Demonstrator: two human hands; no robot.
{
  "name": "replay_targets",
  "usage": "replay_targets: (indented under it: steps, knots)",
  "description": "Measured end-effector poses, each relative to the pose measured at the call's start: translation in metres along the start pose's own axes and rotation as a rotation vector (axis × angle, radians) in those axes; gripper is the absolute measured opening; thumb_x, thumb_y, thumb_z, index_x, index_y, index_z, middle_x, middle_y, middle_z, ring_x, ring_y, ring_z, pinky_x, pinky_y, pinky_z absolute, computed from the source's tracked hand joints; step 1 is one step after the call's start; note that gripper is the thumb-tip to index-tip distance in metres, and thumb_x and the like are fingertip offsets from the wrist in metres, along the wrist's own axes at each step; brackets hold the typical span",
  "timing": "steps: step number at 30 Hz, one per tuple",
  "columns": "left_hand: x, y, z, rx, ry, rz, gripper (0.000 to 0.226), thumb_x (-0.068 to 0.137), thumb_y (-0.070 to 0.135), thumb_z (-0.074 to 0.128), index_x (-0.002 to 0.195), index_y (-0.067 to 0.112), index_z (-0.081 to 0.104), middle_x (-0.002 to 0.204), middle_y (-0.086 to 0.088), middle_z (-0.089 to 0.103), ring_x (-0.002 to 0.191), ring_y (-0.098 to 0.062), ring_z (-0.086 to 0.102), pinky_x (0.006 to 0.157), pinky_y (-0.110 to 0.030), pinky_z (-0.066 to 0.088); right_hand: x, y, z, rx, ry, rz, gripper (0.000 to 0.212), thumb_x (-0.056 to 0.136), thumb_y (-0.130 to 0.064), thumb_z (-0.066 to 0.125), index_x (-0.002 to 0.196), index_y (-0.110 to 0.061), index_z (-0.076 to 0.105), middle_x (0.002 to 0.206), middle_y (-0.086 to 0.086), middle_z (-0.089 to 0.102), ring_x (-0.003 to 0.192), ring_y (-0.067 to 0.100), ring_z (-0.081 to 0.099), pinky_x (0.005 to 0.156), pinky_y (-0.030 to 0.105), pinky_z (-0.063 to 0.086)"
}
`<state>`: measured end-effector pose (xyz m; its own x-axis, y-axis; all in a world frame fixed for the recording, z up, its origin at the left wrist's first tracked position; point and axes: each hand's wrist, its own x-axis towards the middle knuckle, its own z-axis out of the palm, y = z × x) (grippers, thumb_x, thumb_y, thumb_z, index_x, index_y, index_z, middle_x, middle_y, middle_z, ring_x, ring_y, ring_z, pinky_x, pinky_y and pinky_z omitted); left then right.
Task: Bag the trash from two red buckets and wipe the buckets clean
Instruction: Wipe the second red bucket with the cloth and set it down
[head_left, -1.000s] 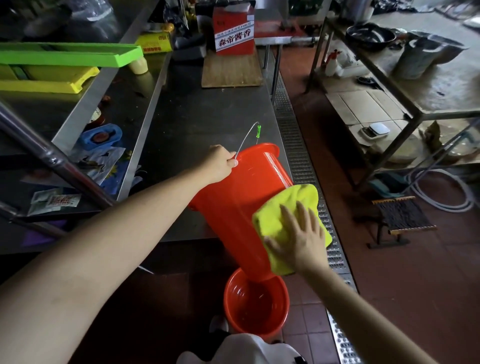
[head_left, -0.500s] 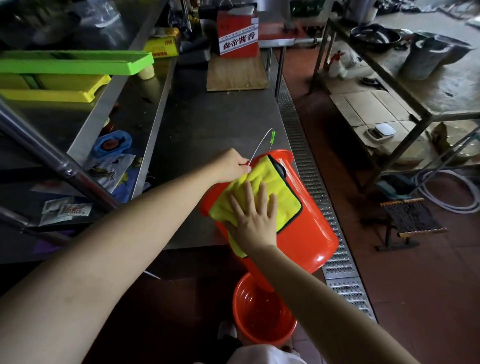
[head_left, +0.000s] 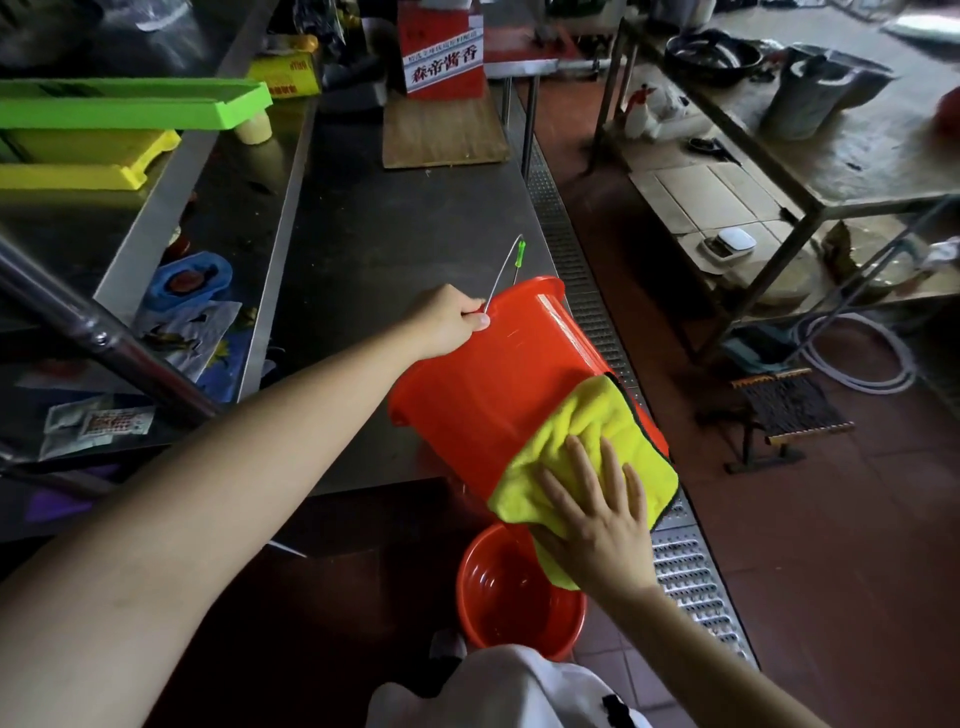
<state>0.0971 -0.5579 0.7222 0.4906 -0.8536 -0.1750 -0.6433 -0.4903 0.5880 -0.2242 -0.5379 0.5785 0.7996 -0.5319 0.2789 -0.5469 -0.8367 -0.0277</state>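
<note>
I can read one label from here: the red box (head_left: 442, 49) at the far end of the table (head_left: 395, 218) carries a white band with red characters 森帝酱香; a smaller line above them is too blurred to read, as is the print on the yellow box (head_left: 284, 78).

free: bare steel tabletop (head_left: 395, 218) ahead | blocked: slanted steel pole (head_left: 98, 338) left

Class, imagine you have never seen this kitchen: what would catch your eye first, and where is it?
First, the tilted red bucket at the steel counter's near edge, gripped at its rim by the left hand. Next, the yellow cloth pressed flat against its side by the right hand. Below stands a second red bucket on the floor.
</note>
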Motion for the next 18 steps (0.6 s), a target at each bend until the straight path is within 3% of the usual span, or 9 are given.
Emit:
replay_targets:
  steps: [6,10,15,18]
  knots:
    - [-0.005,0.0,0.001,-0.026,-0.023,-0.014,0.05,0.094,0.039,0.06,0.139,0.017,0.052,0.142,-0.006,0.052,0.13,-0.026,0.05,0.105,-0.041,0.041,0.013,0.008,-0.008,0.034,-0.025,0.018,0.074,0.089,-0.079,0.042,0.153,-0.044,0.032,0.168,0.005,0.012,0.153,0.042,0.007,0.116,0.064,0.02]
    - [-0.006,-0.006,0.001,-0.064,-0.01,-0.014,0.05,0.093,0.037,0.063,0.136,0.013,0.054,0.139,-0.008,0.055,0.127,-0.024,0.053,0.099,-0.029,0.037,0.084,-0.018,-0.019,0.058,-0.088,0.062,0.071,0.09,-0.082,0.025,0.153,-0.05,0.025,0.169,0.004,0.006,0.153,0.04,-0.001,0.118,0.062,0.017]
    - [-0.009,-0.014,0.003,-0.05,0.042,-0.026,0.047,0.093,0.035,0.064,0.133,0.012,0.058,0.135,-0.007,0.059,0.123,-0.024,0.055,0.096,-0.023,0.036,0.168,-0.042,-0.032,0.159,-0.197,0.098,0.076,0.085,-0.085,0.024,0.153,-0.052,0.018,0.169,-0.003,-0.002,0.154,0.033,-0.01,0.121,0.058,0.006]
    - [-0.014,-0.017,0.004,-0.043,0.059,-0.024,0.046,0.094,0.033,0.063,0.134,0.012,0.057,0.13,-0.008,0.061,0.118,-0.024,0.058,0.095,-0.025,0.041,0.164,-0.038,-0.032,0.175,-0.181,0.089,0.075,0.084,-0.084,0.026,0.152,-0.051,0.025,0.168,-0.005,0.006,0.154,0.031,-0.004,0.121,0.056,0.012]
